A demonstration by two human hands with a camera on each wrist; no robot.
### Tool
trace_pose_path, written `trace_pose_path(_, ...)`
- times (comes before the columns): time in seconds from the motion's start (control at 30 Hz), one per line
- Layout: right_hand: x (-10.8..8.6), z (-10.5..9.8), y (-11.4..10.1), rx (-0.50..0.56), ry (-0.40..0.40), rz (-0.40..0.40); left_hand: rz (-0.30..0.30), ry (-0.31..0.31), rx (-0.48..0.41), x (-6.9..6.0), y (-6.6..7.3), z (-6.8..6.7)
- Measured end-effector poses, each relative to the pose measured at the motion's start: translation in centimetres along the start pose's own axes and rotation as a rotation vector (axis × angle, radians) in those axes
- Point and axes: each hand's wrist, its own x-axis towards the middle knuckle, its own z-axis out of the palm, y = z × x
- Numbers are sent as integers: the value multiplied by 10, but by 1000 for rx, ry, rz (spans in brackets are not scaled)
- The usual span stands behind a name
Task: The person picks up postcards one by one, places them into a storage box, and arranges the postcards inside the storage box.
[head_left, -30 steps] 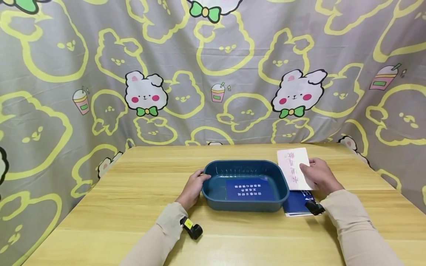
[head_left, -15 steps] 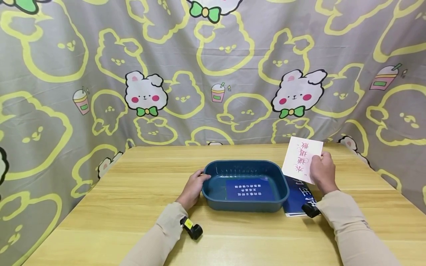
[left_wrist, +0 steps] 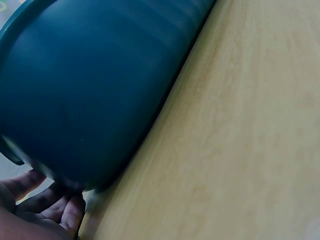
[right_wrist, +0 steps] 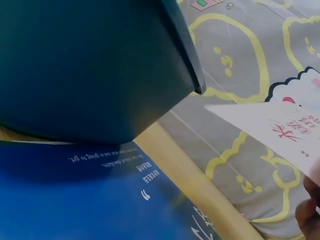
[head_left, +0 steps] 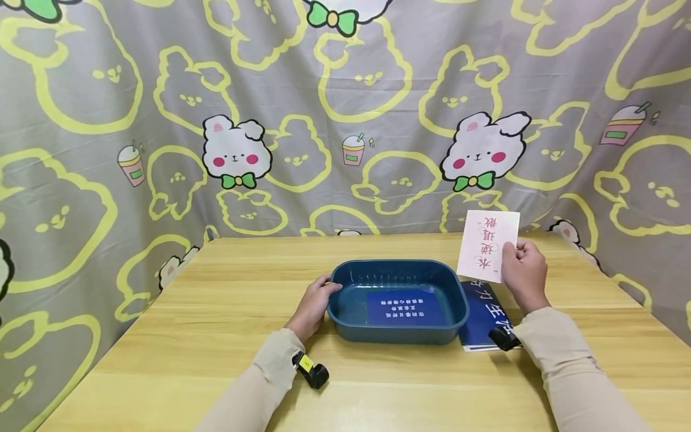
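Note:
A dark teal plastic basin (head_left: 396, 334) stands on the table. My left hand (head_left: 313, 306) grips its left end, thumb over the rim and fingers against the outside wall, as the left wrist view also shows. My right hand (head_left: 525, 273) pinches a white card (head_left: 487, 246) with red characters by its right edge, raised beyond the basin's right end. Inside the basin lies a blue card (head_left: 405, 308) with white writing. Below my right hand, blue cards (head_left: 477, 318) with large white characters lie beside the basin, partly covered by the wrist camera.
The wooden table (head_left: 232, 282) runs back to a grey patterned curtain (head_left: 302, 90). The basin's right wall (right_wrist: 90, 70) rises right next to the blue cards on the table. Each wrist wears a small black camera (head_left: 313, 371).
My right hand has lifted the white card up and away from the blue cards and turned it more upright, uncovering more of their white characters. My left hand and the basin stay put.

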Motion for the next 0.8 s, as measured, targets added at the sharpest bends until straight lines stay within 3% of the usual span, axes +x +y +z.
trace_pose_path(0.27,-1,-1,-3,18,8,34,-8,1,-3,-2,2,1)
trace_pose_path(0.8,-13,-1,-39,97,-42,-70,-10,-1,-6,2,0,1)
